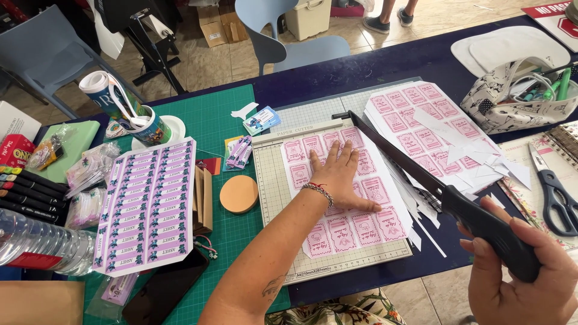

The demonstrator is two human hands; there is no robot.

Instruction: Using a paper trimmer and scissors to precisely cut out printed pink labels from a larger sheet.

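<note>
Bright, even daylight; soft shadows under the hand (340, 174); sharp focus throughout; slight wide-angle bending at the edges.

Bare arms, one beaded wrist

Both forearms are bare, no sleeves reaching them. The left hand (337, 174) has a silver bead bracelet (319, 192) at the wrist with a thin red thread (315, 185) just above it, and a small dark tattoo (272, 287) shows further up the forearm. The right hand (521, 274) wears nothing. A floral garment (337, 310) in yellow, green and red shows below.
</note>
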